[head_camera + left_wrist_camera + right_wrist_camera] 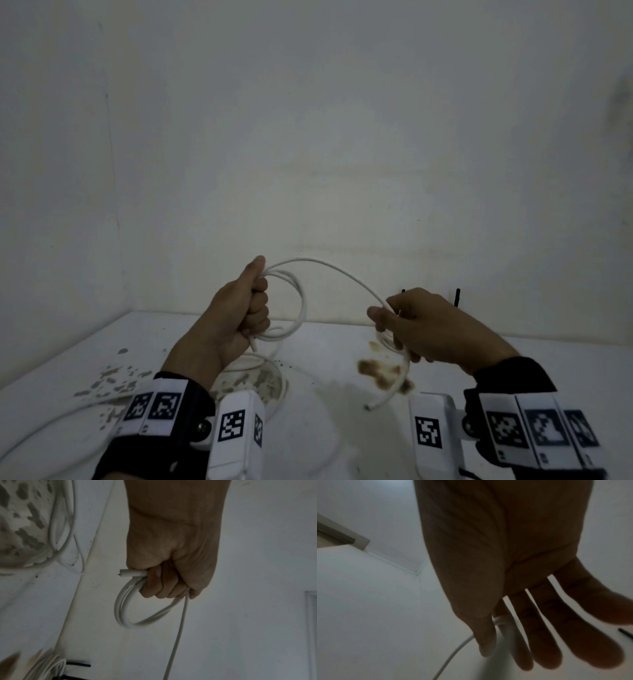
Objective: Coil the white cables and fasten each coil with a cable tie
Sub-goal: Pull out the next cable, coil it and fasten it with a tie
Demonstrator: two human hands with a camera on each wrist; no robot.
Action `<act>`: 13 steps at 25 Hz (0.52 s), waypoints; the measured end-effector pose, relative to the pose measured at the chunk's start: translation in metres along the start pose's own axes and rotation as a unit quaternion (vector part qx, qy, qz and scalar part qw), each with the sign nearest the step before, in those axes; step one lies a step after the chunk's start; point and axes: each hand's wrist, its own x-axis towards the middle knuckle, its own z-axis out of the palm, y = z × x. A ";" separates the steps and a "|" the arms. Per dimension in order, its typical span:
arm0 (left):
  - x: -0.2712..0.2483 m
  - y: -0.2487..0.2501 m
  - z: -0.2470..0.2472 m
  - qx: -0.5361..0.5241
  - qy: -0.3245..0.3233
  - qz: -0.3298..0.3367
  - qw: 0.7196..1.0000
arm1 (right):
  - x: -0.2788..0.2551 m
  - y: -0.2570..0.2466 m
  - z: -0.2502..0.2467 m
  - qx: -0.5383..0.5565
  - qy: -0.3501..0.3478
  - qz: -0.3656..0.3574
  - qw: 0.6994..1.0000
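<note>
At the far left, loose white cables (51,416) trail over the stained white table (325,411), waiting their turn; we leave them be. Our left hand (239,318) is fisted round the small coil of thin white round cable (291,308), a few loops already gathered, one cut end poking out below the fist (132,573); we judge the grip should stay firm enough that the loops cannot spring, yet loose enough to admit the next turn. From the fist the cable arches up and rightward to our right hand (421,329), where thumb and forefinger pinch it lightly and the other fingers (544,635) lie long and relaxed; the short free tail (394,390) hangs beneath, its end above the brown stain. We would bring that strand back to the left fist in a loop matching the others, letting the cable roll between the fingers so no twist builds; little length looks left. Slim black cable ties (457,298) stand behind the right hand, near for fastening.
</note>
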 end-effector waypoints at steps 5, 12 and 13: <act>0.005 -0.008 -0.005 -0.019 0.010 -0.021 1.000 | 0.005 -0.009 0.008 0.022 0.072 -0.016 0.997; -0.001 -0.010 0.009 -0.028 -0.043 -0.049 0.997 | 0.003 -0.036 0.021 0.449 -0.049 -0.066 0.890; 0.000 -0.010 0.009 -0.031 -0.045 -0.051 0.997 | 0.000 -0.037 0.019 0.430 -0.064 -0.084 0.897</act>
